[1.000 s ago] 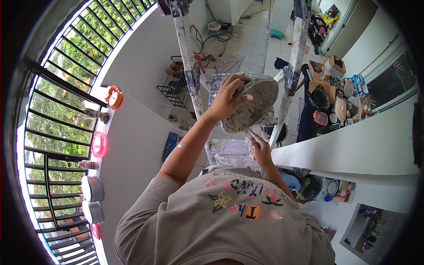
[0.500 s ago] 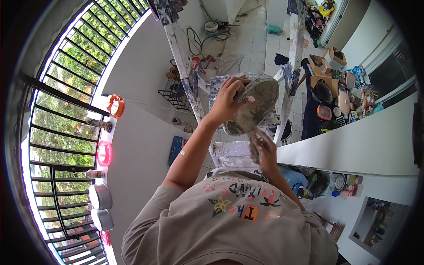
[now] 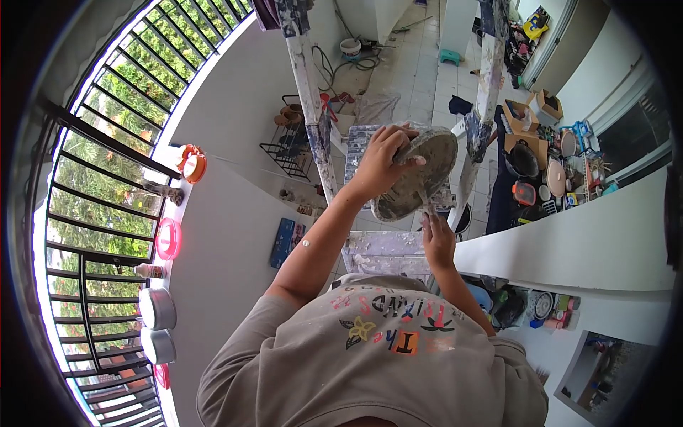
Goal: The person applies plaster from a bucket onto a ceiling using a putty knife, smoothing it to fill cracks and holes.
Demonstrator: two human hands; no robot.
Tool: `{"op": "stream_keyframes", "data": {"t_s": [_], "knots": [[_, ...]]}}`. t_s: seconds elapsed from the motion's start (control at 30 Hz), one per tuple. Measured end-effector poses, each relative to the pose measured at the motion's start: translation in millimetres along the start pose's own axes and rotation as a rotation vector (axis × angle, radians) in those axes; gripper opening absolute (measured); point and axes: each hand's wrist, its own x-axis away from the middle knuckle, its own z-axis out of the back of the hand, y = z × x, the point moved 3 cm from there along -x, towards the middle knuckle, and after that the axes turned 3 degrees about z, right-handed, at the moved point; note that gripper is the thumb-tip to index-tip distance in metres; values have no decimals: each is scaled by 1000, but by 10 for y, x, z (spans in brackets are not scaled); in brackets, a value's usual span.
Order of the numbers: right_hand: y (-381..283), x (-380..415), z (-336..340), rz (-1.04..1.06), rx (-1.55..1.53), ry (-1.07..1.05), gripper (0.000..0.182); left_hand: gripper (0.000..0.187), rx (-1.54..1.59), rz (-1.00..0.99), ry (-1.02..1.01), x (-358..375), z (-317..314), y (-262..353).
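A round basin [image 3: 435, 160], its inside coated with grey paste, is tilted up in front of me above a paint-spattered ladder step. My left hand [image 3: 388, 162] grips its near-left rim, with the thumb over the inner side. My right hand [image 3: 437, 240] is closed at the basin's lower edge around a narrow flat tool that looks like a putty knife [image 3: 424, 197]. The tool's tip reaches into the basin against its inner surface. Most of the handle is hidden by my fingers.
The ladder [image 3: 486, 89] rises on both sides of the basin. At left, pots [image 3: 158, 308] stand on the ledge by the black railing [image 3: 107, 142]. Kitchenware and cardboard boxes [image 3: 521, 117] crowd the right. A white half wall [image 3: 562, 245] runs close by.
My right hand has moved slightly up and to the right, bringing the tool against the basin's inside. The basin stays in my left hand, and the whole view has shifted a little.
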Motion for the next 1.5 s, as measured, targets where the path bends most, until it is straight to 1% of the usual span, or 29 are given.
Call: {"op": "stream_keyframes", "data": {"t_s": [0.07, 0.1, 0.2, 0.23, 0.33, 0.37, 0.47, 0.5, 0.6, 0.63, 0.73, 0.8, 0.83, 0.87, 0.93, 0.97, 1.03, 1.07, 1.13, 1.2, 1.23, 1.33, 1.37, 1.4, 1.43, 1.47, 1.5], "knots": [[8, 30, -14, -6, 47, -36, 22, 36, 24, -16, 15, -13, -9, -29], [24, 23, -51, -56, 46, -108, 22, 36, 28, -8, 11, -16, -6, -28], [-11, -17, 79, -47, 22, -46, 21, 36, 28, -18, 13, -16, -18, -36], [-15, -34, 84, -50, -1, 17, 22, 36, 27, -22, 13, -13, -22, -37], [149, -42, -47, -79, 4, -83, 22, 36, 50, 2, -11, -10, -19, -54], [158, -103, 25, -30, -4, -41, 21, 36, 50, 12, -15, 14, -28, -43], [227, -416, 252, 34, -17, 225, 18, 36, 73, 10, -32, -41, -14, -46], [265, -522, 329, -117, -31, 116, 17, 36, 104, 6, -51, -54, -5, -86], [455, -556, 244, -210, 110, -213, 17, 40, 235, 9, -95, -139, -20, -230], [630, -319, 27, 17, 68, -84, 32, 42, 281, 5, -110, -176, -12, -262], [369, 50, -127, -35, -84, -74, 37, 42, 319, -40, -185, -284, -39, -264], [197, 119, -247, -137, -255, -11, 39, 42, 312, -21, -197, -330, -65, -276], [78, 93, -205, -233, -281, -21, 37, 42, 310, -5, -205, -332, -86, -283], [75, 111, -252, -235, -353, 19, 39, 43, 312, 3, -204, -337, -91, -295], [70, 107, -223, -733, -749, -249, 39, 44, 316, 12, -211, -357, -87, -291], [83, 90, -145, -668, -684, -205, 39, 45, 316, 16, -206, -359, -88, -275], [150, -6, -11, -534, -566, -101, 37, 38, 303, 59, -282, -382, -90, -276], [160, -105, 104, -349, -407, 48, 30, 35, 292, 82, -321, -394, -75, -290], [372, -240, 204, -58, -44, 171, 26, 41, 307, 37, -256, -414, -77, -294], [487, -334, 316, -186, 101, -42, 25, 43, 327, 39, -231, -371, -91, -298], [568, -272, 267, -129, 95, -59, 28, 43, 336, 52, -234, -377, -94, -293], [445, -80, 54, -152, -89, -109, 29, 42, 346, 49, -242, -411, -78, -274], [421, 15, -101, -214, -123, -130, 30, 42, 349, 49, -244, -400, -78, -270], [278, 47, -152, -225, -194, -81, 31, 42, 344, 43, -238, -415, -78, -277], [149, 58, -205, -281, -306, -57, 34, 42, 341, 41, -231, -435, -78, -291], [83, 93, -304, -165, -309, 51, 38, 42, 340, 45, -221, -396, -99, -292], [-58, 110, -300, -307, -469, -17, 38, 42, 330, 44, -206, -330, -117, -273]]}}
